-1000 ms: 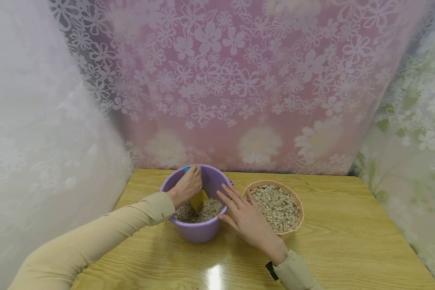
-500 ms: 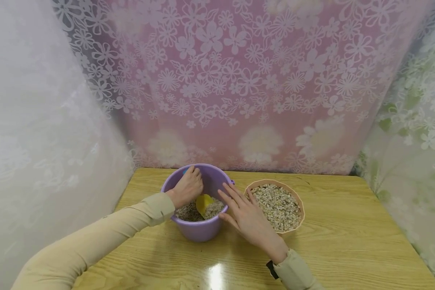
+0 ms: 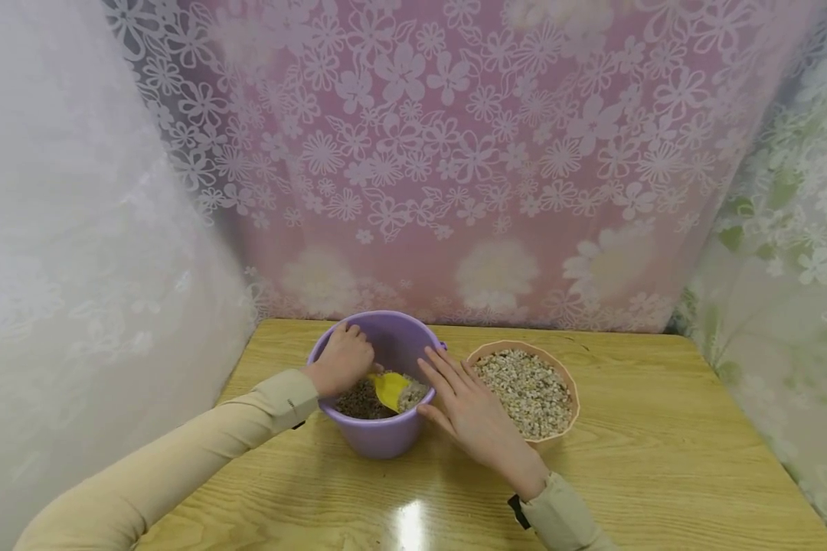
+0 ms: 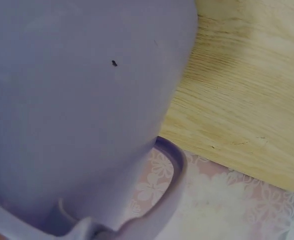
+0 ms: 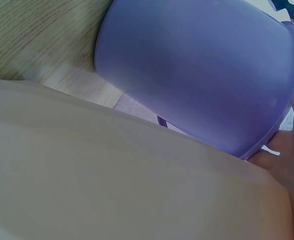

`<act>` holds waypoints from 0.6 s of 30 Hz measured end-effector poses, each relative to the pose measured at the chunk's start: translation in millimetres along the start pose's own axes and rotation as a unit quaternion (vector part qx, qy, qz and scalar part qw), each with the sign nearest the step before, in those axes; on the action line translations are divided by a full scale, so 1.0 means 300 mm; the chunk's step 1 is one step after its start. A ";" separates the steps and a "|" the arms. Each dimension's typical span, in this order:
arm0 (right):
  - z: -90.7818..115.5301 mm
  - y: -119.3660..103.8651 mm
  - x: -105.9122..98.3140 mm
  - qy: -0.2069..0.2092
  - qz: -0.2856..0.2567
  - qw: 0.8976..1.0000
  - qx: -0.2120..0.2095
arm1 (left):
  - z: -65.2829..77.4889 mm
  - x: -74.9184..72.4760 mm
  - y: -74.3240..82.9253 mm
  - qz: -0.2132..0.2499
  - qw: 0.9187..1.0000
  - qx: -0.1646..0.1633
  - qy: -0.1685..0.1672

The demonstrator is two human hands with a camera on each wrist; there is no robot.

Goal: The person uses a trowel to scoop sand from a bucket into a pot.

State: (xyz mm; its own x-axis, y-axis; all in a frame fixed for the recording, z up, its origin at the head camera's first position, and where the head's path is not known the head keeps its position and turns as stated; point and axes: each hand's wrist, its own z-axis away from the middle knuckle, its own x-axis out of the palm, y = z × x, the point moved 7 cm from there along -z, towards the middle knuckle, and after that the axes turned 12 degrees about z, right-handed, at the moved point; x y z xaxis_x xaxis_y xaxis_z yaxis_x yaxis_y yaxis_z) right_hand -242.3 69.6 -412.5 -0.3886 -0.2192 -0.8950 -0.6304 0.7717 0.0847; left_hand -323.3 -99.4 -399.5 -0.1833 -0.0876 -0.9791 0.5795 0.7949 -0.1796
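A purple bucket (image 3: 377, 440) stands left of the table's middle, with a loose grain-like mix (image 3: 360, 399) in its bottom. My left hand (image 3: 343, 361) reaches over the bucket's left rim and grips a scoop by its handle, which the hand hides. The scoop's yellow blade (image 3: 393, 392) lies tilted in the mix, towards the right wall. My right hand (image 3: 478, 421) rests against the bucket's right rim, its fingers fairly straight. The left wrist view shows only the bucket's outer wall (image 4: 82, 100) and its handle (image 4: 171, 185).
Just right of the bucket is a peach-coloured bowl (image 3: 575, 398) filled with pale, speckled grains. Its side (image 5: 112, 170) fills much of the right wrist view. Both stand on a wooden table (image 3: 661, 459); a flowered pink curtain (image 3: 441, 153) hangs behind.
My left hand has shifted slightly left and down, and the yellow blade has turned from steep to flatter, its face showing more. The right hand stays at the rim.
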 end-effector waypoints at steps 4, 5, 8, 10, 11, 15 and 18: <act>0.001 0.004 0.003 -0.003 -0.006 1.000 -0.002 | 0.007 -0.003 -0.016 0.031 0.999 -0.019 0.013; 0.001 0.004 0.003 -0.004 -0.009 1.000 -0.001 | 0.010 -0.002 -0.020 0.036 0.999 -0.024 0.014; 0.002 0.005 0.000 -0.004 -0.011 1.000 -0.001 | 0.017 0.000 -0.028 0.063 0.997 -0.038 0.011; 0.002 0.006 -0.004 -0.001 -0.015 1.000 -0.001 | 0.021 0.003 -0.035 0.072 0.996 -0.048 0.006; 0.002 0.006 -0.006 0.001 -0.017 1.000 0.000 | 0.022 0.003 -0.039 0.076 0.996 -0.054 0.006; 0.000 0.006 -0.007 0.001 -0.019 1.000 0.002 | 0.029 -0.008 -0.058 0.079 0.994 -0.082 -0.004; -0.001 0.006 -0.004 -0.003 -0.023 1.000 0.003 | 0.037 -0.025 -0.078 0.086 0.991 -0.106 -0.008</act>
State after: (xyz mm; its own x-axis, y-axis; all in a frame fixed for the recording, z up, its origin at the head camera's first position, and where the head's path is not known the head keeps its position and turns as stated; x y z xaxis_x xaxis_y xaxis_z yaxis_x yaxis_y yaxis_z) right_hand -243.2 70.9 -411.1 -0.3563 -0.2510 -0.9001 -0.6438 0.7641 0.0418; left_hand -326.8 -124.1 -389.1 -0.0829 0.0532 -0.9951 0.4208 0.9070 0.0134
